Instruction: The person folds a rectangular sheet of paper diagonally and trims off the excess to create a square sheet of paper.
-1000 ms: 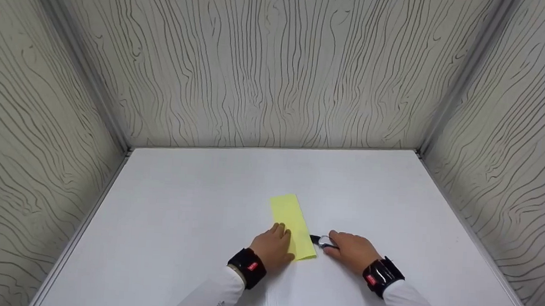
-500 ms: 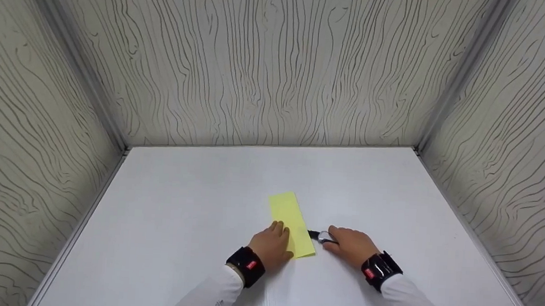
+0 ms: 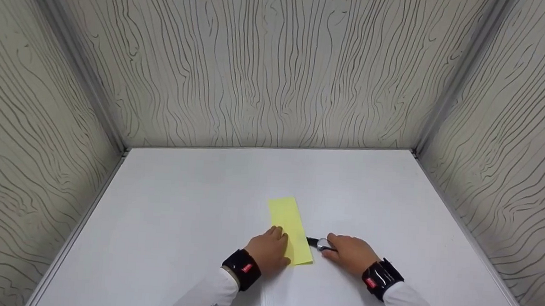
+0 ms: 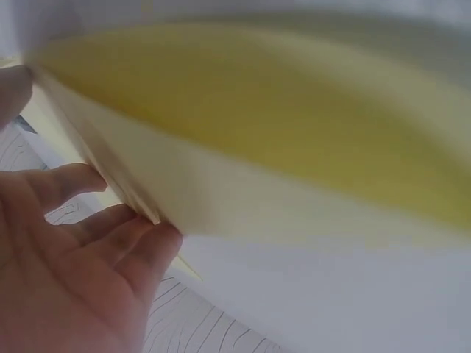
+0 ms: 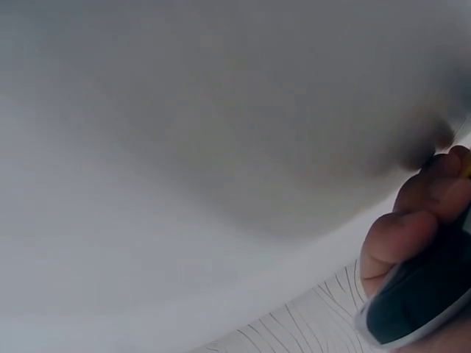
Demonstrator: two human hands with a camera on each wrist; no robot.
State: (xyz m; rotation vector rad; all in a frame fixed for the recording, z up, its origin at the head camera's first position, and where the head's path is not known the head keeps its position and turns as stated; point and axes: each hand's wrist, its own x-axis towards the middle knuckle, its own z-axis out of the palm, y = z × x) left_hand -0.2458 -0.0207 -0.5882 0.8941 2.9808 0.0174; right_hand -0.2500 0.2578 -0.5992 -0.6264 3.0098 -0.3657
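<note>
A folded yellow paper (image 3: 291,218) lies lengthwise on the white table. My left hand (image 3: 268,251) rests along its left edge, fingertips on the sheet and thumb spread apart at the near corner. From the left wrist the paper (image 4: 265,110) bulges open between its layers, and the fingers of my left hand (image 4: 81,265) touch its edge. My right hand (image 3: 352,253) grips a small dark tool with silver trim (image 3: 322,244); its black tip meets the paper's right edge. The right wrist view shows the dark tool's rounded, grey-edged end (image 5: 419,309) under my curled fingers.
The white table (image 3: 194,191) extends around the paper. Panels with a wood-grain pattern, the back wall (image 3: 268,67) among them, enclose its back, left and right sides. Black bands (image 3: 242,269) circle both wrists over white sleeves.
The paper and my left hand have shifted slightly toward me. The tool stays at the paper's right edge in my right hand, which has barely moved.
</note>
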